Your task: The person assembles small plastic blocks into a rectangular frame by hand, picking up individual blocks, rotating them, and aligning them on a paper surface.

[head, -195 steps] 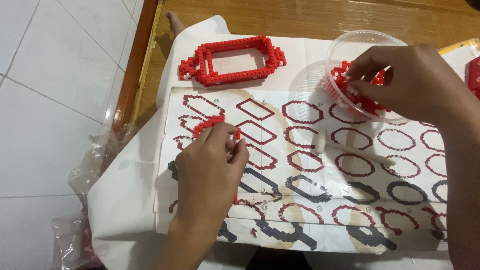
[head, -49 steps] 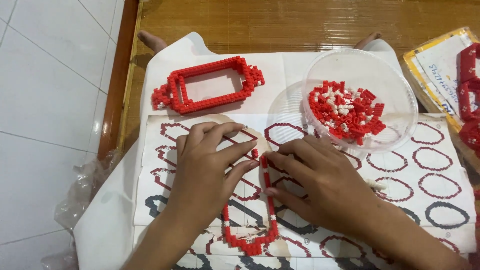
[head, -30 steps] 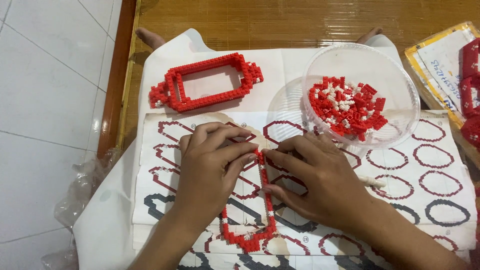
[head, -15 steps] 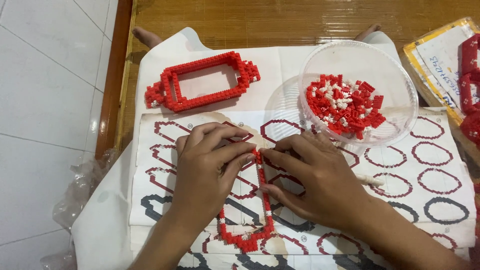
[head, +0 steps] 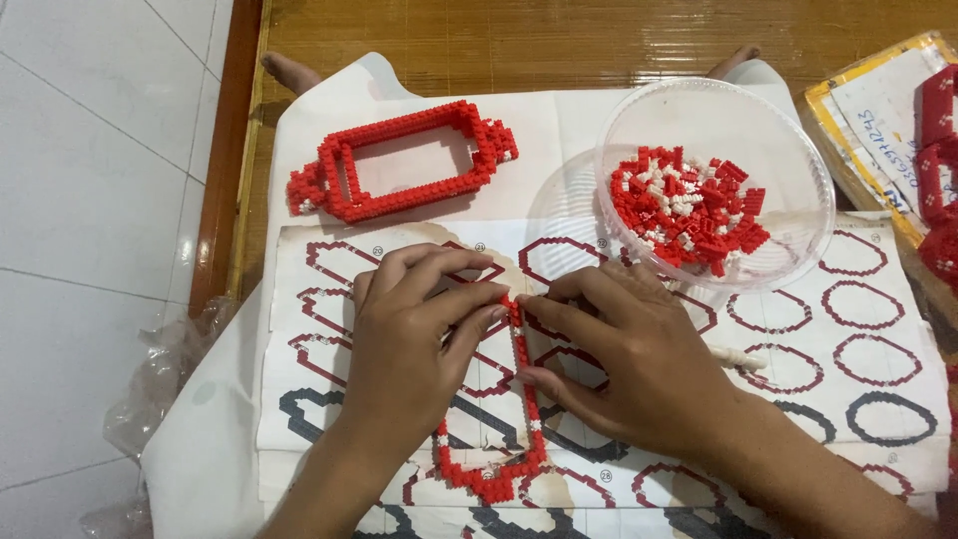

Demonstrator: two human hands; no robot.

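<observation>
pinching the thin red brick-built loop (head: 499, 439) flat on the printed paper pattern sheet (head: 818, 399), left hand (head: 409, 349) and right hand (head: 639, 364) closed at its top, apparently seating a brick; best pressed squarely, gently.

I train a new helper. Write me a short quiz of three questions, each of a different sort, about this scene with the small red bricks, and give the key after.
1. True or false: both hands touch the thin red brick frame that lies on the printed pattern sheet.
2. Where are the loose red and white bricks? A) in a clear round bowl B) on the tiled floor C) in a cloth bag
3. Fill in: the thick finished red frame lies ___ the left hand in the picture.

Key: 1 true: left hand and right hand pinch its top end. 2 A. 3 above.
</observation>
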